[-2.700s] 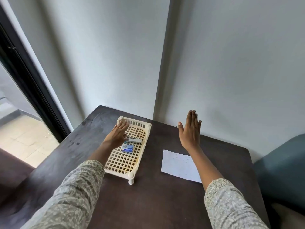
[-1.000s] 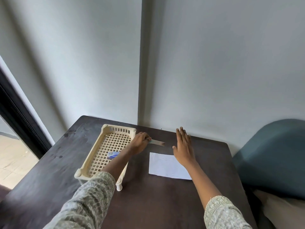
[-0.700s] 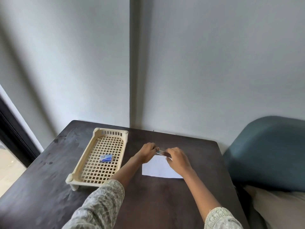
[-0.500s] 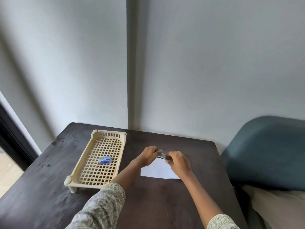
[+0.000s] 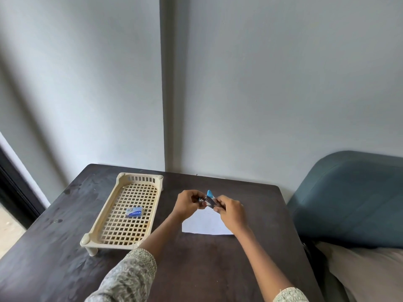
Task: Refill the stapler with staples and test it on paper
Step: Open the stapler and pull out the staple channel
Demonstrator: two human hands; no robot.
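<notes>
Both forearms reach forward, the left hand (image 5: pixel 189 203) and right hand (image 5: pixel 229 211) pinching the ends of a stapler (image 5: pixel 209 199) raised above the paper (image 5: pixel 202 224) near the tabletop's (image 5: pixel 196 269) far edge.

A plain home room is showing here: a dark wooden table (image 5: pixel 65 247) is sitting against bare grey walls (image 5: pixel 261 83), a teal padded headboard (image 5: pixel 353 197) is filling the right edge, a dark door frame (image 5: pixel 13 188) is running down the left.
</notes>
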